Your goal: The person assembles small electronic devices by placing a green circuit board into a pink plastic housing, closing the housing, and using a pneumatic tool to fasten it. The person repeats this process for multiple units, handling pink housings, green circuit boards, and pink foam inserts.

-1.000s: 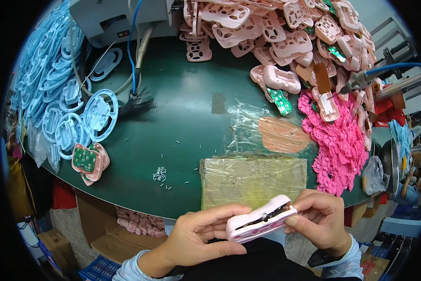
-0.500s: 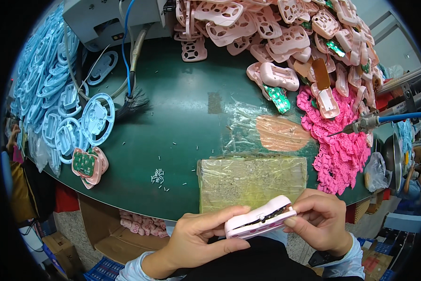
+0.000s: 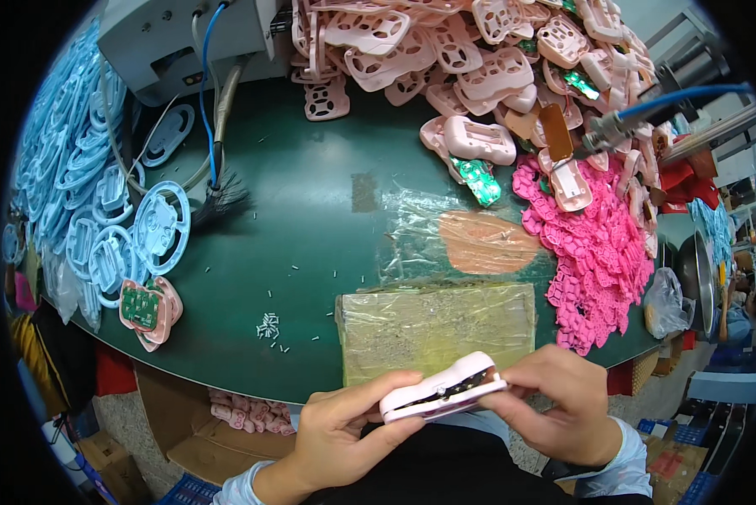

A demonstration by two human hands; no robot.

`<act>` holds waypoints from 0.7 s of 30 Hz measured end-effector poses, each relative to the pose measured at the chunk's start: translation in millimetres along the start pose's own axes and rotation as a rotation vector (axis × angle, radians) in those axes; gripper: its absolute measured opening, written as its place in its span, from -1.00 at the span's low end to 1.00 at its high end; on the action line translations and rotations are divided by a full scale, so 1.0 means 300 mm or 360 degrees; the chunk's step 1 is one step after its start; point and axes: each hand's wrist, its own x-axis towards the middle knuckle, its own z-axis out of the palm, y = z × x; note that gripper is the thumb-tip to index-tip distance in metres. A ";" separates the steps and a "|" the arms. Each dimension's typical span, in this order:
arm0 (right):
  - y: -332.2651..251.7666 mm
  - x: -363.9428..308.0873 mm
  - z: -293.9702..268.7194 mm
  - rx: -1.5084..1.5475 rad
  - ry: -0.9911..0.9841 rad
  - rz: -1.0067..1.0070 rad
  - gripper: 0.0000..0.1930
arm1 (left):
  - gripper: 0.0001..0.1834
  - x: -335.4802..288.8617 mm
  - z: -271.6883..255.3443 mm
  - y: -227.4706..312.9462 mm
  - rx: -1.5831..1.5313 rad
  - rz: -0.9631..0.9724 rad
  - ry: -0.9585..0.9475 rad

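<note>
A pale pink plastic case (image 3: 439,389), shaped like a small game controller, is held level just in front of the foam block. Its two shell halves are parted along the side, and dark parts show in the gap. My left hand (image 3: 344,429) grips the left end between thumb and fingers. At the other end, my right hand (image 3: 559,404) pinches the shells at their parted corner with thumb and forefinger. The film-wrapped yellowish block (image 3: 437,328) lies behind the case, on the green table (image 3: 311,194). The case's underside is mostly hidden.
Loose screws (image 3: 268,326) lie left of the block. Pink shells (image 3: 471,76) are heaped at the back, magenta button pads (image 3: 597,269) at the right, blue rings (image 3: 83,177) at the left. A screwdriver on a blue hose (image 3: 597,135) hangs back right. A pink shell with circuit board (image 3: 149,310) sits front left.
The gap between the case halves looks wider toward the right end. The hanging screwdriver has swung back, away from me. The whole view has shifted slightly.
</note>
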 end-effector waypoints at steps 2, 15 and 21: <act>0.000 -0.015 -0.004 -0.0181 0.0159 -0.0054 -0.61 | -0.53 -0.004 0.000 -0.005 -0.0019 0.0056 0.0023; 0.086 -0.007 0.065 0.1363 -0.0228 0.0183 -0.70 | -0.57 0.000 -0.015 0.014 -0.0126 -0.0020 -0.0147; 0.104 -0.005 0.073 0.0514 0.0045 -0.0247 -0.70 | -0.56 0.000 0.020 0.018 -0.0449 -0.0233 -0.0139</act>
